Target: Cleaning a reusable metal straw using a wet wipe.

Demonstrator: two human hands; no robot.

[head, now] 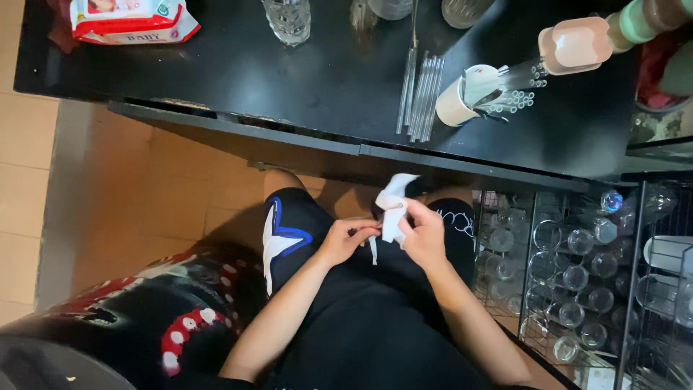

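Both hands work over the lap, below the desk edge. The left hand [345, 238] is pinched shut on the lower end of a white wipe [393, 209]. The right hand [424, 235] is closed around the wipe's middle, its upper end standing free above the fingers. To the right, a wire rack [538, 289] holds clear glasses. Farther off, on the black desk [289, 79], lie glass straws [422, 97], a tipped white cup [462, 97], and a wipes pack [130, 20].

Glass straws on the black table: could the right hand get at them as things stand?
Probably yes: the straws lie bare near the table edge, but the right hand holds a white cloth.
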